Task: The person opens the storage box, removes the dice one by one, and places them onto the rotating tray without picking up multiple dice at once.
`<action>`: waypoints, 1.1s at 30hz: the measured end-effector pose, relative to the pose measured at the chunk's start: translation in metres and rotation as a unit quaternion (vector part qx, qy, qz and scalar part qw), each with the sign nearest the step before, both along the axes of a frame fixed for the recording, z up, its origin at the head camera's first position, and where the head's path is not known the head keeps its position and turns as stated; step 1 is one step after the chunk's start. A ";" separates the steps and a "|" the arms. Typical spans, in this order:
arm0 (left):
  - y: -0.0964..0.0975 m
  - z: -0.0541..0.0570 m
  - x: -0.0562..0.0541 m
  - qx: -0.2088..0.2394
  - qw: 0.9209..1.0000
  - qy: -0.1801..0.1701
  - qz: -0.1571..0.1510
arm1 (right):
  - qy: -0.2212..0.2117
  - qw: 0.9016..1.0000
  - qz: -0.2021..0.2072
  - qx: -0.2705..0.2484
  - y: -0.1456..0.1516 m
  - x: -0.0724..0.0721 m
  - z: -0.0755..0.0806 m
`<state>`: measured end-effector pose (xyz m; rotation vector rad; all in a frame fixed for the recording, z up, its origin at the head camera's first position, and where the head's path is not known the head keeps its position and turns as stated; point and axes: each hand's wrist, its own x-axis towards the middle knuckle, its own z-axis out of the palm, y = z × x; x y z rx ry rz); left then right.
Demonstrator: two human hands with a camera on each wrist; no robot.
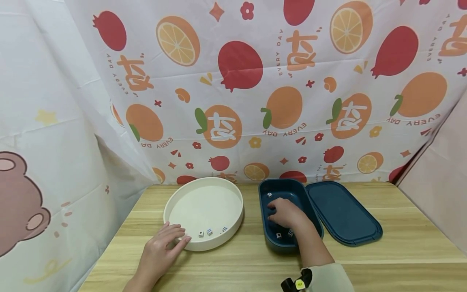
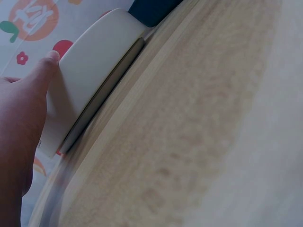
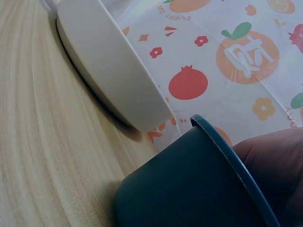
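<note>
My left hand (image 1: 160,247) rests at the near left rim of a round cream tray (image 1: 204,198), with relaxed fingers over the edge. In the left wrist view the thumb (image 2: 45,68) touches the top of the tray's wall. Near the tray's front edge inside lie a die (image 1: 201,234), another die (image 1: 209,232) and a third die (image 1: 224,229), partly hidden. My right hand (image 1: 286,213) reaches into a dark blue box (image 1: 268,239); its thumb and forefinger are bent and apart, nothing visible between them. One die (image 1: 269,194) lies beyond the fingers, and others nearer the front, including one die (image 1: 279,235).
A dark blue lid (image 1: 344,213) lies flat on the wooden table (image 1: 240,267), right of the box. The tray stands left of the box with a strip of table between. Behind hangs a fruit-printed cloth (image 1: 248,121); a white cloth (image 1: 65,162) hangs at the left.
</note>
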<state>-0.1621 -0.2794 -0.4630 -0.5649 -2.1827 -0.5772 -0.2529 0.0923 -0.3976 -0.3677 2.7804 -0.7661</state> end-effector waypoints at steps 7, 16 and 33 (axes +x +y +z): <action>0.000 0.001 -0.001 0.000 1.000 -0.003 -0.001 | -0.015 1.000 0.021 0.006 -0.002 -0.001 -0.002; -0.001 0.000 -0.003 0.002 1.000 0.010 -0.013 | -0.010 0.998 0.061 0.004 -0.005 0.001 -0.001; -0.001 -0.002 -0.003 0.002 1.000 0.006 -0.012 | -0.015 1.000 -0.012 0.007 0.025 -0.002 0.003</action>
